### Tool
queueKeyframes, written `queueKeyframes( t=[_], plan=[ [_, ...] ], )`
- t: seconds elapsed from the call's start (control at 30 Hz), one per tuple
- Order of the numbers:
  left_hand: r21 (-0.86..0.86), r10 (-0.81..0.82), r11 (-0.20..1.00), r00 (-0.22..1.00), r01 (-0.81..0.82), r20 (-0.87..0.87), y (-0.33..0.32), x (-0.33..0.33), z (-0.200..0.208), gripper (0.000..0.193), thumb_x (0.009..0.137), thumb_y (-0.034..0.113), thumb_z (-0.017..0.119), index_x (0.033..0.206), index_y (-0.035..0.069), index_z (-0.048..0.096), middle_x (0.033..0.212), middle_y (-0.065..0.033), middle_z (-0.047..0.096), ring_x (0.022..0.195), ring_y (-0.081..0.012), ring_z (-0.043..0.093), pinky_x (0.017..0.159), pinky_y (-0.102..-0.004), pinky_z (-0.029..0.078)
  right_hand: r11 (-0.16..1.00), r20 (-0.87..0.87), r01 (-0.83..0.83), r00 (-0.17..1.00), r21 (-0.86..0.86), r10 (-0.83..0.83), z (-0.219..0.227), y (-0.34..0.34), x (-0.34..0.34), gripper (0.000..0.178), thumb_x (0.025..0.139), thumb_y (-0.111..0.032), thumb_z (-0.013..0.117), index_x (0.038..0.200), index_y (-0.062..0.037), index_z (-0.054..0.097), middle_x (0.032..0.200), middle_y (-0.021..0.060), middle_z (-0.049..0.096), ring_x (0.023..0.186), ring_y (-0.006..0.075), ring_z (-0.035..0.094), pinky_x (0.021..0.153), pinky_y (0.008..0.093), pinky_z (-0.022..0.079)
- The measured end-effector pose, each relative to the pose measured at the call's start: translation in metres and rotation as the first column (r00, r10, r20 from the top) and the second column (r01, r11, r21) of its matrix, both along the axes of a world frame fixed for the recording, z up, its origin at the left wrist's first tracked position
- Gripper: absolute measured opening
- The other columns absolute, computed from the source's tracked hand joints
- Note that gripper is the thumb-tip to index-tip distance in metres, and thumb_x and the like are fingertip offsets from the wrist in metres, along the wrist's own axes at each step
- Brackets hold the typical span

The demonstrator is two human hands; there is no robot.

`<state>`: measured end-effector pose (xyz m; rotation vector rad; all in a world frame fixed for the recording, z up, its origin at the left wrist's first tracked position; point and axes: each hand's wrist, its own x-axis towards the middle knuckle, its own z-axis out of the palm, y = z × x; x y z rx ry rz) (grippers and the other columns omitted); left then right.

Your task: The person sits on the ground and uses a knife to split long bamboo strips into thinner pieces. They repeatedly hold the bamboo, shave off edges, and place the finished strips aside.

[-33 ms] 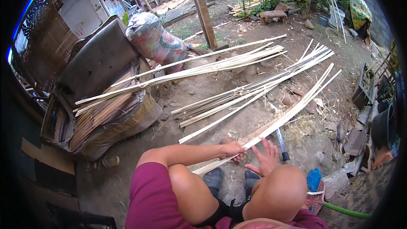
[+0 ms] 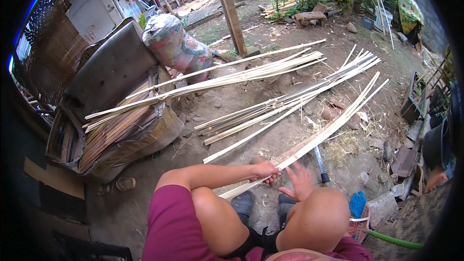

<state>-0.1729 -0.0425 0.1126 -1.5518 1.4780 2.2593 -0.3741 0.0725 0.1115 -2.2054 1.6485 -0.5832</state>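
Pale strips (image 2: 319, 139) slant from the lower centre of the frame toward the upper right, the left hand (image 2: 265, 170) clamped around them. The right hand (image 2: 300, 182), fingers spread apart, is just beside them, near a long-bladed knife (image 2: 319, 160).

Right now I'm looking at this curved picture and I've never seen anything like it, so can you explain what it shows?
There is no machine here, only someone working bare-handed. The view comes from a wide fisheye camera worn on the head, looking down, so straight edges bend near the rim. The left hand grips long pale strips that stretch away over the ground. The right hand is open beside them, slightly blurred; whether it touches them I can't tell. A bladed tool lies on the ground to its right. Farther off lies a bundle of pale and dark strips, and another pale bundle reaches over a worn sofa.
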Motion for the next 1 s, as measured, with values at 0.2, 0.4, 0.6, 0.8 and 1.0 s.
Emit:
queueKeyframes(
  t=[0.2, 0.4, 0.6, 0.8, 1.0],
  plan=[
    [0.016, 0.003, 1.0, 0.999, -0.003, -0.039, -0.006, 0.008, -0.003, 0.031, 0.1, 0.037, 0.06, 0.089, 0.008, 0.058, 0.072, 0.0026, 0.054, 0.059, -0.0082, 0.051, 0.048, -0.025, 0.044, 0.762, 0.446, 0.0, 0.811, 0.647, -0.379, -0.016, 0.004, 0.011, 0.037, 0.1, -0.02, 0.059, 0.131, -0.0026, 0.05, 0.103, 0.0131, 0.064, 0.092, 0.0132, 0.061, 0.079, 0.0301, 0.05],
    [-0.014, -0.007, 1.0, 0.998, 0.006, -0.056, -0.005, -0.002, 0.007, 0.032, 0.1, 0.037, 0.059, 0.086, 0.008, 0.06, 0.071, 0.0027, 0.056, 0.058, -0.0073, 0.05, 0.049, -0.0237, 0.043, 0.968, 0.708, -0.085, 0.697, 0.234, -0.11, -0.055, -0.01, 0.029, 0.022, 0.102, -0.02, 0.057, 0.116, -0.0025, 0.057, 0.088, 0.0041, 0.061, 0.073, 0.0108, 0.056, 0.07, 0.028, 0.05],
    [-0.053, -0.021, 0.998, 0.998, 0.018, -0.065, -0.005, -0.006, 0.014, 0.03, 0.101, 0.035, 0.058, 0.088, 0.008, 0.06, 0.072, 0.0033, 0.054, 0.058, -0.0064, 0.048, 0.048, -0.0232, 0.041, 0.769, 0.788, -0.214, 0.319, 0.602, -0.528, -0.055, -0.008, 0.028, 0.025, 0.1, -0.024, 0.059, 0.115, -0.0031, 0.057, 0.087, 0.0086, 0.064, 0.066, 0.0177, 0.061, 0.064, 0.0344, 0.051],
    [-0.068, -0.028, 0.997, 0.999, 0.026, -0.035, -0.001, -0.003, 0.016, 0.03, 0.1, 0.036, 0.058, 0.088, 0.008, 0.059, 0.071, 0.0038, 0.051, 0.058, -0.0065, 0.047, 0.047, -0.0235, 0.04, 0.952, 0.453, 0.243, 0.839, 0.185, -0.302, -0.023, 0.0, 0.021, 0.021, 0.101, -0.023, 0.057, 0.101, -0.0037, 0.062, 0.066, 0.0075, 0.055, 0.059, 0.0146, 0.056, 0.057, 0.0353, 0.046],
    [-0.138, -0.095, 0.986, 0.995, 0.095, 0.006, -0.001, -0.009, 0.015, 0.031, 0.101, 0.036, 0.057, 0.087, 0.008, 0.058, 0.07, 0.0041, 0.05, 0.058, -0.0058, 0.046, 0.047, -0.0234, 0.039, 0.817, 0.739, -0.284, 0.632, 0.502, -0.234, -0.035, -0.014, 0.009, 0.024, 0.102, -0.024, 0.053, 0.094, -0.0041, 0.064, 0.067, 0.012, 0.058, 0.06, 0.0229, 0.058, 0.059, 0.0369, 0.047]
  ],
)
